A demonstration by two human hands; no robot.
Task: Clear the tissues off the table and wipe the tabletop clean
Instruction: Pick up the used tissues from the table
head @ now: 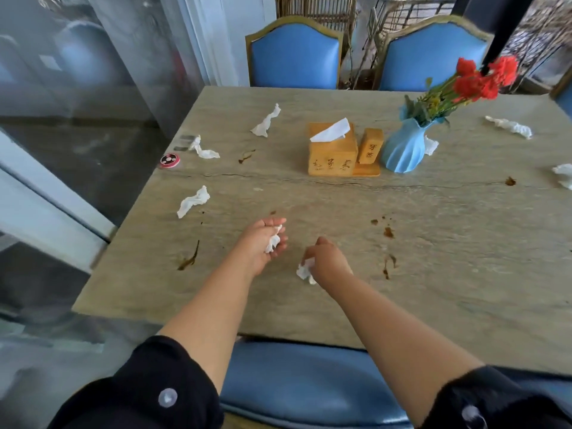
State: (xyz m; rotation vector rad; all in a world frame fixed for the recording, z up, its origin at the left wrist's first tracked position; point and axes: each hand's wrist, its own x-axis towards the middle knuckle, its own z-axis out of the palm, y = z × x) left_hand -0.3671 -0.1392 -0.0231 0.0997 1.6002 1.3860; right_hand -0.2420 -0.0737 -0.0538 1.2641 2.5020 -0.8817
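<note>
Both hands over table, left hand cupping tissue, right hand pinching crumpled tissue

A pale, grey-beige stone-look rectangular table carried everything. Near its middle stood a yellow wooden tissue box with a white sheet poking out. Touching the box's right side sat a small wooden toothpick holder, and just right of that a ribbed blue vase of red flowers. Crumpled white tissues lay scattered left and far right of the box. A round red-and-black disc rested far left, at the edge. Brown stains dotted the surface in front of the box.
</note>
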